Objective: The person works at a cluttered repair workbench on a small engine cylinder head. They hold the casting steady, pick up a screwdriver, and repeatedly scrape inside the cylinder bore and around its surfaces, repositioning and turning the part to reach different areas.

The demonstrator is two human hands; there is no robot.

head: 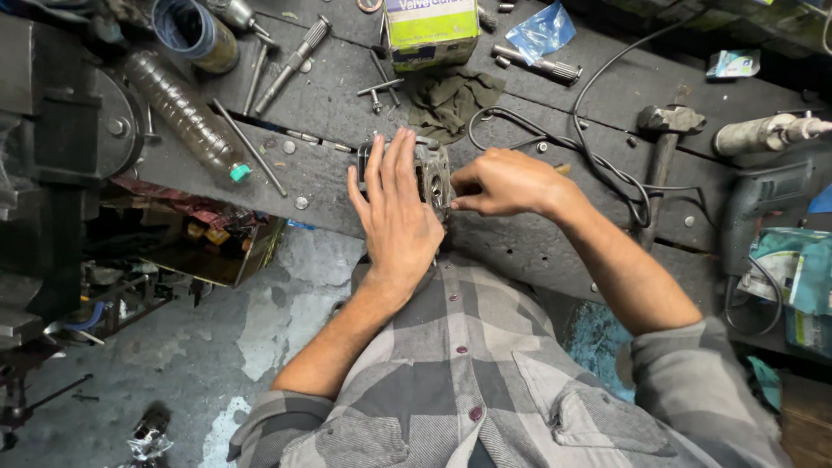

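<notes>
A grey metal engine part (431,173), seemingly a small cylinder head, sits at the near edge of the dark workbench (537,243). The left hand (394,217) lies flat over it, fingers extended, steadying it. The right hand (503,182) pinches at its right side, fingertips closed on something too small to identify. Firm downward pressure and small finger movements suit this work. A black cable (598,156), a hammer (663,143) and a dark rag (451,100) lie nearby.

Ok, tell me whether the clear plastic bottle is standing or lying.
Lying. The clear plastic bottle rests on its side on the workbench, green cap on.
</notes>
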